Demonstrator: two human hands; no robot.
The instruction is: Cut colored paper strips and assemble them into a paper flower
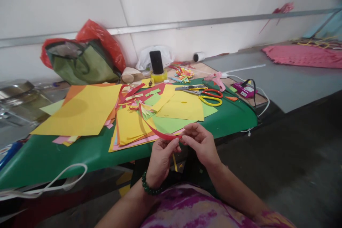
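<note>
A narrow red paper strip (159,134) curves from the paper scraps down to my fingers at the table's front edge. My left hand (165,153) pinches it near its end between thumb and forefinger. Close beside, my right hand (198,139) pinches the strip's tip, its other fingers curled. Behind my hands lie stacked yellow sheets (130,128) and a light green sheet (171,123). Cut paper bits (145,110) are scattered over them. Scissors (212,97) with one red and one yellow handle rest to the right, next to a utility knife (191,87).
A large yellow sheet (82,110) covers the left of the green table cover (101,162). A phone (156,62) stands upright on a tape roll (159,76). To the right are a pink glue gun (217,79), a purple power socket (244,89) and cables. A green bag (82,64) sits behind.
</note>
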